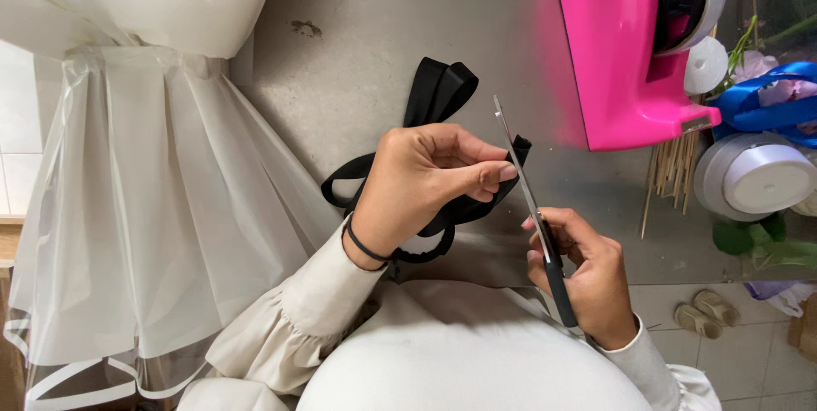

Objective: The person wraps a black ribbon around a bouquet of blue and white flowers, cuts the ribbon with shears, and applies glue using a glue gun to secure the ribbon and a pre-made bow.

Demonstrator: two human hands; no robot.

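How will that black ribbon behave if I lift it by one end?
Likely floppy: the black ribbon folds and loops limply over the table. Probably light, since the left hand pinches it with fingertips alone. The scissors sit at its end.

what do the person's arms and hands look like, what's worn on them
Both arms are in long cream sleeves of soft cloth, gathered at the cuffs into a small frill. The left hand has a thin black band round the wrist. The right hand is bare, with no ring or watch visible. The nails on both hands look short and plain. No gloves.
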